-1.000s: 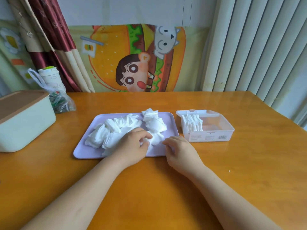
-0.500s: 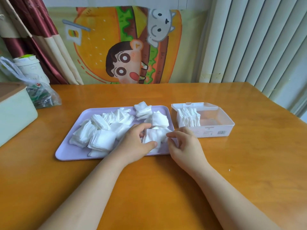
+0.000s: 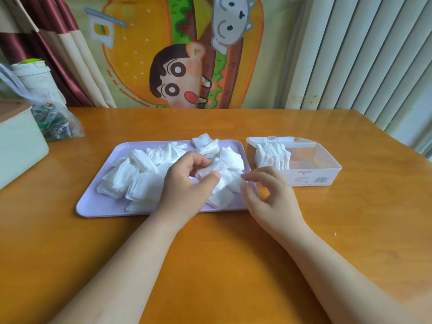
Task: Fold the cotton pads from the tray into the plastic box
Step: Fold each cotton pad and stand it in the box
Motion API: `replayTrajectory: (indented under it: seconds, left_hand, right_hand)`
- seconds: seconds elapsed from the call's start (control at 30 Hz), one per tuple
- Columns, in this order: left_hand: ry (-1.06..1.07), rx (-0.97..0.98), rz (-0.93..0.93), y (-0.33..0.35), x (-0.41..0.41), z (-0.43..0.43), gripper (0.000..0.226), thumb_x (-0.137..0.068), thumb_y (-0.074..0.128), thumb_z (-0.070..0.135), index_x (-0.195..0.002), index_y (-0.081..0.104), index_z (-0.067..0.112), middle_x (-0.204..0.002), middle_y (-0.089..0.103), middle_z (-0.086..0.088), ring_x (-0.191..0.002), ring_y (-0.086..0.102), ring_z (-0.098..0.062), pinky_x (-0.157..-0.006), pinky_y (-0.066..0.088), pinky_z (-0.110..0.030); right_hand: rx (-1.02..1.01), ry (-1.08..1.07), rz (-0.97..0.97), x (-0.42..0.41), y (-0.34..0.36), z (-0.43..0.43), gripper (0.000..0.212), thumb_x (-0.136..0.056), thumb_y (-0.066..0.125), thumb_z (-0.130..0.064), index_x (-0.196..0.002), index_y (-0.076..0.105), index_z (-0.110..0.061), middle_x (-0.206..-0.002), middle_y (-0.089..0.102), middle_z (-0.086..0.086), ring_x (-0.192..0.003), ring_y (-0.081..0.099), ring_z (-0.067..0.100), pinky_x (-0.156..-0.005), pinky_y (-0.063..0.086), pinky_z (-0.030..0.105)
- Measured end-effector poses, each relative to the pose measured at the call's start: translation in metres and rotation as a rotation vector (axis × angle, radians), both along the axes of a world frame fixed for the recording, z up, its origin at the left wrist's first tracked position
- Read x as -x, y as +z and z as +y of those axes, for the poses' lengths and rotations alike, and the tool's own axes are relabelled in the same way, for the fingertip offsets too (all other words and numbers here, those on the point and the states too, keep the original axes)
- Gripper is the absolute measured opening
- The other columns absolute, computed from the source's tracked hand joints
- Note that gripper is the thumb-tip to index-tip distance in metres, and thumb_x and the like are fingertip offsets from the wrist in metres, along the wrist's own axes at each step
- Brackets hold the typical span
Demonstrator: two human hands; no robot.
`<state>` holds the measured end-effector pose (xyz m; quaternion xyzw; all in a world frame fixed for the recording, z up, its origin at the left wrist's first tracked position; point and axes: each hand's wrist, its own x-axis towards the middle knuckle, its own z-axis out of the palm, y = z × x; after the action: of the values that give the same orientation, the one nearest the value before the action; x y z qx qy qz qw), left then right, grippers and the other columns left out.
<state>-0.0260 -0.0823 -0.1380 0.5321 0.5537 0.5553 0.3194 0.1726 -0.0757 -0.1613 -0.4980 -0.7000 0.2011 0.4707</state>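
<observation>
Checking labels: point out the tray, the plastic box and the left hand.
tray (image 3: 100,205): head view, bare near-left corner.
plastic box (image 3: 313,160): head view, bare floor at right.
left hand (image 3: 185,187): head view, back of the hand; it pinches a cotton pad (image 3: 205,171).

As far as you can see them, your two arms are bare all the way to your hands. Your left arm (image 3: 121,265) and your right arm (image 3: 339,272) look wide and round low down, and they get thinner at the wrists. The skin on them looks smooth. Your left hand (image 3: 187,185) and your right hand (image 3: 273,195) are bare too. Your fingers are short and a bit round at the tips. The thumbnail (image 3: 217,175) on your left hand is short and plain. Smaller marks are too blurry to tell.
</observation>
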Motion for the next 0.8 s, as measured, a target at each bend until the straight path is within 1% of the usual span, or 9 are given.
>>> replayTrajectory:
  seconds: [0.07, 0.13, 0.23, 0.3, 0.37, 0.43, 0.5, 0.63, 0.8]
  left_hand:
    - [-0.063, 0.010, -0.148, 0.006, -0.003, -0.005, 0.024, -0.085, 0.084, 0.019, -0.101, 0.069, 0.027, -0.098, 0.078, 0.002, -0.096, 0.074, -0.025, -0.084, 0.060, -0.042]
    - [-0.136, 0.036, -0.191, 0.008, -0.009, -0.009, 0.026, -0.087, 0.084, 0.014, -0.106, 0.069, 0.024, -0.101, 0.080, 0.000, -0.101, 0.075, -0.030, -0.087, 0.061, -0.048]
    - [-0.239, 0.064, -0.204, 0.008, -0.015, -0.013, 0.030, -0.087, 0.083, 0.008, -0.112, 0.071, 0.021, -0.105, 0.080, -0.005, -0.103, 0.073, -0.037, -0.082, 0.062, -0.046]
    - [-0.280, 0.051, -0.234, 0.009, -0.016, -0.014, 0.036, -0.087, 0.081, 0.001, -0.118, 0.072, 0.018, -0.107, 0.078, -0.012, -0.097, 0.074, -0.032, -0.084, 0.062, -0.039]
    - [-0.302, 0.042, -0.280, 0.009, -0.016, -0.014, 0.040, -0.089, 0.076, -0.004, -0.123, 0.070, 0.015, -0.106, 0.079, -0.011, -0.094, 0.075, -0.021, -0.087, 0.062, -0.033]
    - [-0.308, 0.059, -0.298, 0.008, -0.016, -0.014, 0.037, -0.094, 0.071, -0.003, -0.126, 0.070, 0.016, -0.110, 0.080, -0.007, -0.100, 0.076, -0.020, -0.086, 0.061, -0.030]
    - [-0.301, 0.073, -0.268, 0.007, -0.014, -0.012, 0.034, -0.098, 0.067, 0.000, -0.126, 0.070, 0.018, -0.110, 0.080, -0.005, -0.098, 0.077, -0.019, -0.081, 0.059, -0.026]
    - [-0.287, 0.088, -0.231, 0.004, -0.014, -0.011, 0.034, -0.100, 0.064, 0.001, -0.126, 0.071, 0.021, -0.112, 0.080, -0.001, -0.101, 0.075, -0.020, -0.079, 0.057, -0.030]
    - [-0.237, 0.096, -0.202, 0.002, -0.017, -0.010, 0.034, -0.100, 0.065, 0.002, -0.123, 0.073, 0.025, -0.111, 0.080, 0.002, -0.095, 0.074, -0.015, -0.078, 0.056, -0.031]
  right_hand:
    - [0.061, 0.045, 0.145, 0.001, 0.010, -0.007, 0.022, -0.095, 0.077, -0.032, -0.116, 0.077, -0.026, -0.114, 0.072, -0.017, -0.109, 0.063, -0.008, -0.086, 0.046, 0.008]
    - [0.186, 0.115, 0.320, 0.001, 0.017, -0.011, 0.027, -0.093, 0.081, -0.030, -0.120, 0.076, -0.028, -0.113, 0.077, -0.016, -0.110, 0.069, -0.003, -0.093, 0.053, 0.015]
    - [0.266, 0.170, 0.401, 0.001, 0.019, -0.011, 0.017, -0.096, 0.077, -0.021, -0.113, 0.080, -0.020, -0.097, 0.082, -0.001, -0.089, 0.076, 0.013, -0.081, 0.062, 0.034]
    - [0.304, 0.172, 0.505, 0.000, 0.020, -0.011, 0.012, -0.099, 0.074, -0.016, -0.109, 0.079, -0.013, -0.087, 0.079, 0.010, -0.074, 0.074, 0.020, -0.074, 0.064, 0.043]
    - [0.331, 0.150, 0.587, -0.002, 0.021, -0.010, 0.009, -0.099, 0.072, -0.013, -0.105, 0.079, -0.011, -0.084, 0.078, 0.012, -0.071, 0.073, 0.021, -0.074, 0.065, 0.041]
    - [0.354, 0.158, 0.651, -0.004, 0.023, -0.009, 0.009, -0.098, 0.074, -0.013, -0.104, 0.080, -0.010, -0.088, 0.080, 0.010, -0.075, 0.073, 0.021, -0.076, 0.065, 0.036]
    - [0.386, 0.171, 0.679, -0.004, 0.023, -0.008, 0.015, -0.096, 0.076, -0.016, -0.110, 0.079, -0.011, -0.093, 0.081, 0.011, -0.078, 0.073, 0.026, -0.081, 0.065, 0.039]
    - [0.428, 0.187, 0.734, -0.001, 0.021, -0.007, 0.024, -0.095, 0.076, -0.016, -0.118, 0.078, -0.013, -0.096, 0.080, 0.016, -0.077, 0.070, 0.031, -0.079, 0.065, 0.037]
    - [0.413, 0.181, 0.762, -0.004, 0.019, -0.006, 0.018, -0.096, 0.076, -0.018, -0.112, 0.083, -0.014, -0.098, 0.080, 0.016, -0.081, 0.068, 0.027, -0.081, 0.062, 0.040]
